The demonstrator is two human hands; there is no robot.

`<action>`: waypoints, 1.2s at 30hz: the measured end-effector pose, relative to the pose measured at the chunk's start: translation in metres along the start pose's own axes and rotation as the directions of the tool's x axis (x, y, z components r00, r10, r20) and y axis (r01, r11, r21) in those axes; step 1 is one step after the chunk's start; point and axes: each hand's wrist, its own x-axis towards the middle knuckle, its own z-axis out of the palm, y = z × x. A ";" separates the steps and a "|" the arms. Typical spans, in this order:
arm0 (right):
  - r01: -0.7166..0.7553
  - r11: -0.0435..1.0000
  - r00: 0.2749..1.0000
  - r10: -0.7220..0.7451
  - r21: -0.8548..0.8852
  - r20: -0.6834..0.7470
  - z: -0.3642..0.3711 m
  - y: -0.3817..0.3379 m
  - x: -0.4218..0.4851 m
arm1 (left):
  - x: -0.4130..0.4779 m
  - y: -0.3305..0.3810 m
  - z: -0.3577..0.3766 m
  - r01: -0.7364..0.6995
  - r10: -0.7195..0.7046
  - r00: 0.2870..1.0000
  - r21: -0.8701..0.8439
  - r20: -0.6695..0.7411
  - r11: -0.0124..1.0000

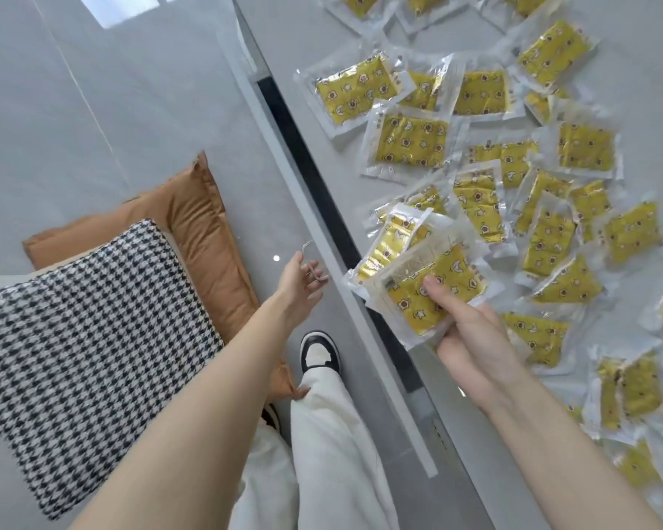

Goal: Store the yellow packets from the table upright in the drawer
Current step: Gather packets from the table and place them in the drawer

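The right hand [471, 338], at 4 o'clock, pinches a fanned bunch of yellow star-printed plastic packets [418, 288] at the grey table [647, 89] edge. The left hand [299, 281] reaches near a thin curved handle [310, 244]; whether it grips, I cannot tell. I think the slippery fan may slide apart and drop before reaching the drawer.
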 end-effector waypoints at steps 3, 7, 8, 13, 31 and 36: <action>-0.008 0.998 0.998 0.011 -0.064 0.056 0.004 0.012 -0.016 | -0.011 0.003 -0.030 0.022 -0.022 1.000 0.012 0.001 1.000; -0.020 0.983 0.994 0.039 -0.184 0.103 0.010 0.035 -0.032 | -0.025 0.006 -0.064 0.036 -0.036 0.999 -0.002 0.001 0.999; -0.019 0.979 0.993 0.042 -0.203 0.111 0.011 0.042 -0.035 | -0.028 0.006 -0.073 0.039 -0.039 0.999 -0.020 0.000 0.999; -0.015 0.985 0.991 0.038 -0.175 0.130 0.017 0.077 -0.047 | -0.037 0.001 -0.106 0.037 -0.039 0.999 -0.058 -0.027 0.998; -0.138 0.989 0.985 0.130 0.061 0.111 0.021 0.114 -0.069 | -0.157 0.010 -0.099 -0.552 0.530 0.815 0.592 0.235 0.587; -0.147 0.980 0.984 0.130 0.136 0.123 0.011 0.107 -0.070 | -0.150 0.012 -0.058 -0.203 -0.097 0.941 0.772 0.323 0.603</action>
